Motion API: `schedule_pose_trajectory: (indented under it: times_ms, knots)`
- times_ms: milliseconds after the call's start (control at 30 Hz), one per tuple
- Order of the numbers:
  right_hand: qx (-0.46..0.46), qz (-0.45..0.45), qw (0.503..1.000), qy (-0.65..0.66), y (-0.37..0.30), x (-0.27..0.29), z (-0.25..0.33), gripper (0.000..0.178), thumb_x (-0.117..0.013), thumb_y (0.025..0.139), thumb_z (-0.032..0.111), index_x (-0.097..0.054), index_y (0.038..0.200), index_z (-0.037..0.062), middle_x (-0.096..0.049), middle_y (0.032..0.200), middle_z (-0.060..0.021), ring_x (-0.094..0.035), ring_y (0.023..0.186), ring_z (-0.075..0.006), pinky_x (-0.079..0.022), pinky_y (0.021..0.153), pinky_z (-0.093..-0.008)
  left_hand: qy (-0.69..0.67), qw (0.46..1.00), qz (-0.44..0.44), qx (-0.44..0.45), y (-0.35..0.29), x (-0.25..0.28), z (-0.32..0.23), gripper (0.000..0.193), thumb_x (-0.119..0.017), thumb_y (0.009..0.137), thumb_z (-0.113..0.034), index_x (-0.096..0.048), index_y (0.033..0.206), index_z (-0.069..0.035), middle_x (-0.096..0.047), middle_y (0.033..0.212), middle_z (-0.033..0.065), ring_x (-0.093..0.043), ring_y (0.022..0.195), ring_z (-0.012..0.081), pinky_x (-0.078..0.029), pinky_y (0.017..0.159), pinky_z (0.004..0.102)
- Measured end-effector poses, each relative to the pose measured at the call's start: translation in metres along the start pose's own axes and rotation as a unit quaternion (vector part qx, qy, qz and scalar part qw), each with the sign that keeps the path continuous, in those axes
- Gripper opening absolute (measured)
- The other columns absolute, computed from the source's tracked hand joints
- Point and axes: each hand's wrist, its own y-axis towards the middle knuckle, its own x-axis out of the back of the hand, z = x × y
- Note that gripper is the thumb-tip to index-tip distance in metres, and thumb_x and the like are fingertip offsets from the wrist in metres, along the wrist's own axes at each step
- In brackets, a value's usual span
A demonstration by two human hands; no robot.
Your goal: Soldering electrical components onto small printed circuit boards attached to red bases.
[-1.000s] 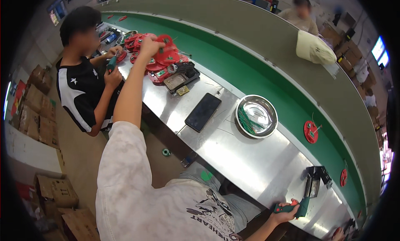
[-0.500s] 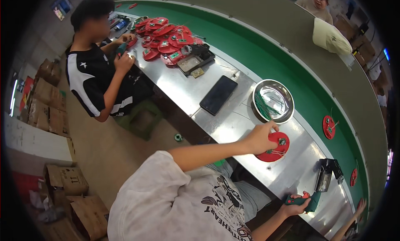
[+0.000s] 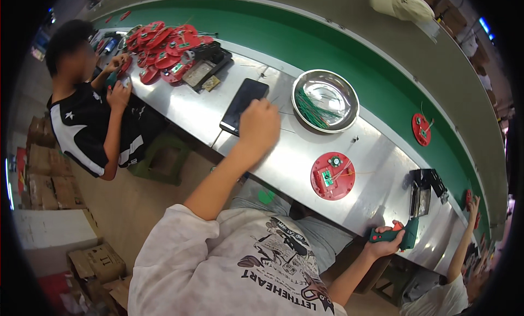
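Red disc (image 3: 339,188), unheld, could slide if bumped. Right hand (image 3: 385,243) grips green tool (image 3: 409,234); left hand (image 3: 260,125) curled, contents unclear.

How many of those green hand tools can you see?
2: one green tool in the person's right hand, and a second, partly covered tool in a co-worker's hand at far left. More may be hidden.

On the surface (image 3: 292,166), a disc pile (image 3: 166,51) lies left, a phone (image 3: 239,105) right of it, then a bowl (image 3: 344,104) with wires (image 3: 311,109) inside. A lone disc (image 3: 345,187) lies before the bowl. The left hand (image 3: 260,126) overlaps the phone's right side; the right hand (image 3: 385,245), around a tool (image 3: 409,233), is right of that disc. Behind runs a belt (image 3: 284,47).
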Motion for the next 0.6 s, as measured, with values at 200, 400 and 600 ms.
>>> schedule_pose_trajectory:
  times_ms: [200,400,600]
  knots:
    - [0.013,0.007,1.000,-0.006,0.003,0.003,-0.005,0.043,-0.043,0.105,0.042,-0.060,0.105,0.0020,-0.053,0.056,-0.0047,-0.051,0.049,-0.0160,-0.042,0.050,-0.0290,0.028,0.995,0.075,-0.053,0.022,-0.015,0.013,0.015,-0.061,0.085,-0.012,-0.071,0.080,-0.004,-0.065,0.091,0.0132,-0.064,0.090,0.0325,-0.056,0.077,0.0440]
    - [0.026,0.013,1.000,-0.002,0.003,0.001,-0.001,0.043,-0.046,0.103,0.040,-0.059,0.104,-0.0009,-0.053,0.057,-0.0055,-0.051,0.049,-0.0165,-0.043,0.050,-0.0300,-0.049,0.982,0.073,-0.166,0.000,0.000,0.007,0.012,-0.065,0.083,-0.005,-0.070,0.094,-0.003,-0.064,0.094,0.0109,-0.062,0.091,0.0319,-0.054,0.079,0.0428]
    - [0.039,-0.002,0.999,0.005,0.005,0.002,-0.004,0.042,-0.043,0.105,0.037,-0.059,0.103,-0.0023,-0.054,0.059,-0.0076,-0.050,0.049,-0.0168,-0.044,0.049,-0.0306,-0.092,0.976,0.050,-0.192,-0.041,0.000,0.001,0.017,-0.064,0.082,-0.001,-0.069,0.098,0.001,-0.064,0.103,0.0130,-0.062,0.092,0.0320,-0.053,0.082,0.0410]
